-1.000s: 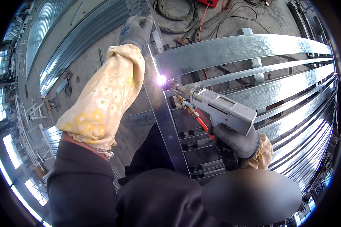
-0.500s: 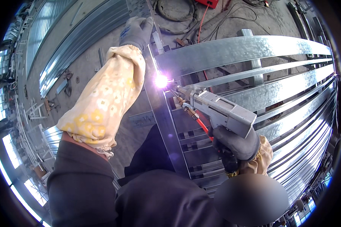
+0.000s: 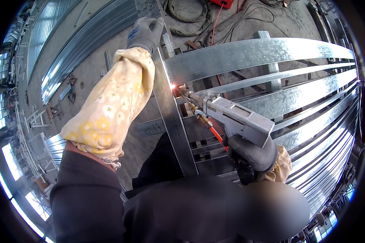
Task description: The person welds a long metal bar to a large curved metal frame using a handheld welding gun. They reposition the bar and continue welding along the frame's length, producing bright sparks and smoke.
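Concrete floor (image 3: 97,58) spreads beneath my work, with shiny stacked metal lengths (image 3: 71,67) on my left and dark cables (image 3: 251,12) beyond the slatted frame. At the joint, the violet-white flare of half a second ago has shrunk to a small orange-red glow (image 3: 173,86); I judge that the heat on this spot is dying down. My arms have hardly shifted.

My gloved right hand (image 3: 255,154) is closed round the handle of the grey torch (image 3: 239,115), fingers wrapped under its body, a red hose (image 3: 217,133) running beside it. Its nozzle sits right by the glow, at the inner edge of the long steel tube (image 3: 176,133), just below the corner of the widest crossbar (image 3: 263,52). My gloved left hand (image 3: 146,32) lies by that tube's far end, fingers slightly bent; I cannot tell whether they grip it.
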